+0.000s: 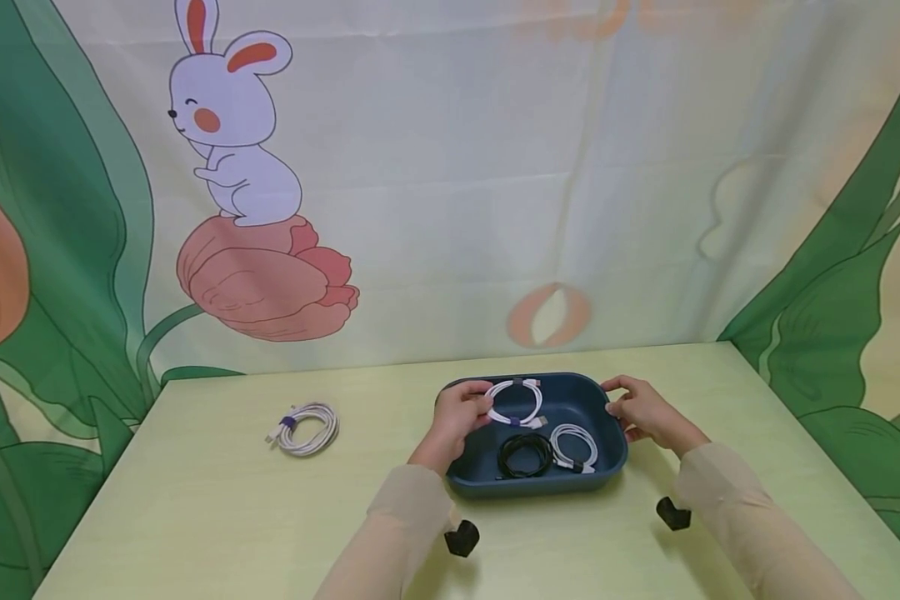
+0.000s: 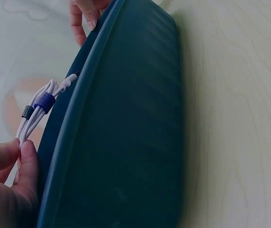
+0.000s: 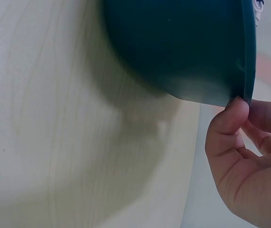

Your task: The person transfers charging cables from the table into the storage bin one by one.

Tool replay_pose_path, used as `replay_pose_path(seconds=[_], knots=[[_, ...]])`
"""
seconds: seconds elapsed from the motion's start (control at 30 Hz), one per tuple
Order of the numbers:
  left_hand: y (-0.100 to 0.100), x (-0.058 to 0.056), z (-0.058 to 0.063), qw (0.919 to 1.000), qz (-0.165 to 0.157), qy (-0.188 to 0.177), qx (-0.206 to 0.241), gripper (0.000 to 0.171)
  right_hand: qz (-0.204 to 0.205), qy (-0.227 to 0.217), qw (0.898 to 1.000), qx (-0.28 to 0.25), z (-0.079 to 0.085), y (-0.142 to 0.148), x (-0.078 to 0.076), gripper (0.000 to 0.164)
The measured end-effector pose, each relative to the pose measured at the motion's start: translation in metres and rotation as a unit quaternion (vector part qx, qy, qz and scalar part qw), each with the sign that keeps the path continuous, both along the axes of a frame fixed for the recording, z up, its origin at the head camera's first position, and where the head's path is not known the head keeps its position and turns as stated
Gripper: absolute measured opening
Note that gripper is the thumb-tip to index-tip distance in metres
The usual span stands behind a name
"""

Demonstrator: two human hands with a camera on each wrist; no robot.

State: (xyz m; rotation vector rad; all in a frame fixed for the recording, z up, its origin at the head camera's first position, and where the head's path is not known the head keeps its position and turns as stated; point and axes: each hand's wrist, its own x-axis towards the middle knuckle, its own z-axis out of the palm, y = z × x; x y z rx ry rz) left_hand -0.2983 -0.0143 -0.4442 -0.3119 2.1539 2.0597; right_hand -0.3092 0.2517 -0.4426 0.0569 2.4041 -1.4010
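Note:
In the head view my left hand (image 1: pixel 457 419) pinches a coiled white cable (image 1: pixel 492 408) above the left part of a dark blue tray (image 1: pixel 536 493). The left wrist view shows this cable (image 2: pixel 36 108) bound by a blue strap and a dark strap, held between thumb and fingers. My right hand (image 1: pixel 648 414) grips the tray's right rim; in the right wrist view, thumb and fingers of that hand (image 3: pixel 249 156) pinch the rim. Inside the tray lie a black coiled cable (image 1: pixel 501 454) and another white coiled cable (image 1: pixel 592 450).
A further white coiled cable (image 1: pixel 333 429) with a blue strap lies on the pale wooden table (image 1: pixel 195 500) to the left. Behind the table hangs a printed cloth (image 1: pixel 435 167) with a rabbit and flowers. Black wrist devices (image 1: pixel 462 539) show under both forearms.

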Motion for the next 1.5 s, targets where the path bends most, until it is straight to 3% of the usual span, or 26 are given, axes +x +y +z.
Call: replay_pose_path(seconds=[0.57,1.0,1.5], knots=[[0.008,-0.004,0.001,0.9998,-0.018,0.002,-0.004,0.025,-0.003,0.001,1.000,-0.001,-0.002,-0.001,-0.002,0.039],[0.014,-0.005,-0.008,0.9997,-0.015,0.020,0.000,0.020,-0.003,0.001,1.000,0.000,-0.003,0.001,-0.003,0.039],[0.019,-0.009,-0.011,1.0000,-0.002,0.004,0.000,0.022,-0.004,0.001,1.000,0.003,-0.003,0.002,-0.002,0.039]])
